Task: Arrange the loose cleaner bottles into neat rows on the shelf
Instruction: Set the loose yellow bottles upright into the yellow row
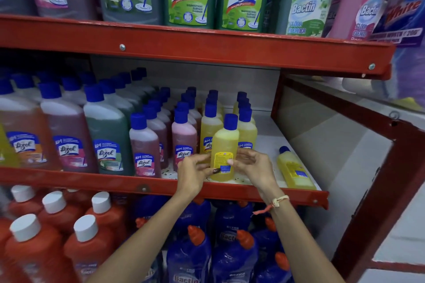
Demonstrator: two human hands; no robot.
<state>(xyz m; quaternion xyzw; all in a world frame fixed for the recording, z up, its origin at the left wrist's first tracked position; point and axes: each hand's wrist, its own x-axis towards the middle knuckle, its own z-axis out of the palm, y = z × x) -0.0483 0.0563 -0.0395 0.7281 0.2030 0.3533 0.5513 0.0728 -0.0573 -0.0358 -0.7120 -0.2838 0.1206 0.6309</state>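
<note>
A small yellow cleaner bottle (pixel 225 145) with a blue cap stands upright near the front edge of the middle shelf (pixel 264 142), its back label toward me. My left hand (pixel 194 172) touches its lower left side and my right hand (pixel 254 165) its lower right side, fingers curled around it. Behind it run two rows of yellow bottles (pixel 247 126). Another yellow bottle (pixel 295 171) lies on its side at the shelf's right end, cap pointing back.
Rows of pink small bottles (pixel 184 135) and larger Lizol bottles (pixel 108 135) fill the shelf's left. The red shelf lip (pixel 138 180) runs along the front. Large bottles stand on the shelf above; orange bottles (pixel 34 250) and blue bottles (pixel 232 257) stand below.
</note>
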